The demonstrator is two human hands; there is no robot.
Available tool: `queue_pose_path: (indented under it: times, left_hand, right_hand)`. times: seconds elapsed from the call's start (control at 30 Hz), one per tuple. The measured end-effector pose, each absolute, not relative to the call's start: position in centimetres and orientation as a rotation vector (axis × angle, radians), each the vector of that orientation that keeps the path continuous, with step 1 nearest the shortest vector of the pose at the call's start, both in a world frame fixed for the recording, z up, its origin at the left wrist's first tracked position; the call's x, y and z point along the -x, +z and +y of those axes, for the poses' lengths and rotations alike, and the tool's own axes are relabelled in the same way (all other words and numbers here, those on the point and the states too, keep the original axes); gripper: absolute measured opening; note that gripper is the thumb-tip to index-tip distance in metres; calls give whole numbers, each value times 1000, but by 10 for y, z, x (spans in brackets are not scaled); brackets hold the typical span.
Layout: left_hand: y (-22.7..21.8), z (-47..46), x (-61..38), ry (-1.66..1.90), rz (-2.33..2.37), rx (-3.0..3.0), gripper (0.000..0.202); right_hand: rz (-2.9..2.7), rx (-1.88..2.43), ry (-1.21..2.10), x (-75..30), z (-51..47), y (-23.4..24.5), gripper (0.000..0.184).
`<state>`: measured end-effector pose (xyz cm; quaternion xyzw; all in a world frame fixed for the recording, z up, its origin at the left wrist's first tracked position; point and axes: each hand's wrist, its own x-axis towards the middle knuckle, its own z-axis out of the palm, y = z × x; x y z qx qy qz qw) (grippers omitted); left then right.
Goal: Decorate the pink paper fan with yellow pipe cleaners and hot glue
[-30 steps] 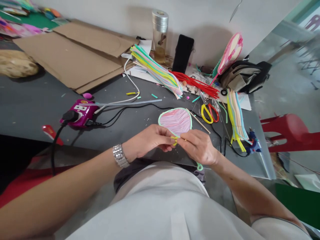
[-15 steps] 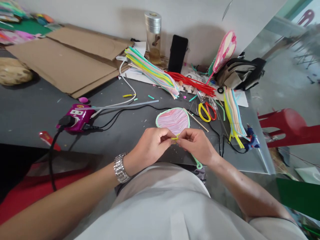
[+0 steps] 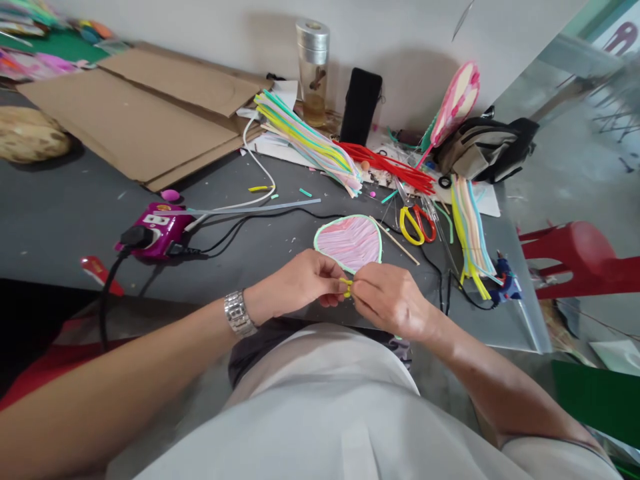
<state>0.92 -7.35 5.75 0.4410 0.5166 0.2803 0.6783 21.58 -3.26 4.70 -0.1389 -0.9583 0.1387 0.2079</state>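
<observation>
Between my hands is a short yellow pipe cleaner (image 3: pixel 347 288), bent into a small loop. My left hand (image 3: pixel 311 279), with a metal watch on its wrist, pinches one side of it. The fingertips of my right hand (image 3: pixel 393 299) are closed on the other side, and they partly hide it. Just beyond my fingers lies a rounded fan-like piece (image 3: pixel 349 243) with pink and lilac strands inside a pale green rim. My right hand covers its lower end. A thin wooden stick (image 3: pixel 400 245) lies beside it.
Scissors (image 3: pixel 417 225) lie right of the fan-like piece. Bundles of pastel pipe cleaners (image 3: pixel 310 143) and red pipe cleaners (image 3: pixel 387 167) lie behind. A blue glue gun (image 3: pixel 507 283) sits at the right edge, a purple power socket (image 3: pixel 163 233) at left. Cardboard (image 3: pixel 145 127), a bottle (image 3: pixel 313 73) and a phone (image 3: pixel 361 107) stand farther back.
My hands have drawn slightly toward my body, and the right hand has turned over more. The yellow pipe cleaner now shows as a bent loop. The green handle end is now hidden.
</observation>
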Motion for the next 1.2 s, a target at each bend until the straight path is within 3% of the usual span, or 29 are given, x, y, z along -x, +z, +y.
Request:
queue_pose_path:
  times: [0.23, 0.37, 0.6, 0.9, 0.97, 1.1, 1.2]
  left_hand:
    - [58, -76, -11, 741, 1207, -1026, 19]
    - [56, -81, -17, 907, 1198, -780, 20]
    - [50, -82, -24, 929, 1162, -704, 22]
    - [62, -76, -15, 762, 1164, -933, 16]
    - [63, -74, -12, 709, 1153, -958, 16]
    - [65, -73, -9, 689, 1121, -919, 16]
    - [61, -75, -10, 763, 1095, -798, 22]
  right_hand:
    - [-2274, 844, 989, -214, -34, 42, 14]
    - [-2097, 987, 1090, -211, -35, 41, 13]
    - [-2129, 872, 851, -213, -39, 38, 9]
    - [-2431, 545, 474, -215, -38, 45, 19]
    - [-2432, 580, 617, -215, -38, 47, 17]
    - [-2148, 918, 1204, -213, -34, 47, 9]
    - [-1879, 1029, 1511, -212, -30, 44, 17]
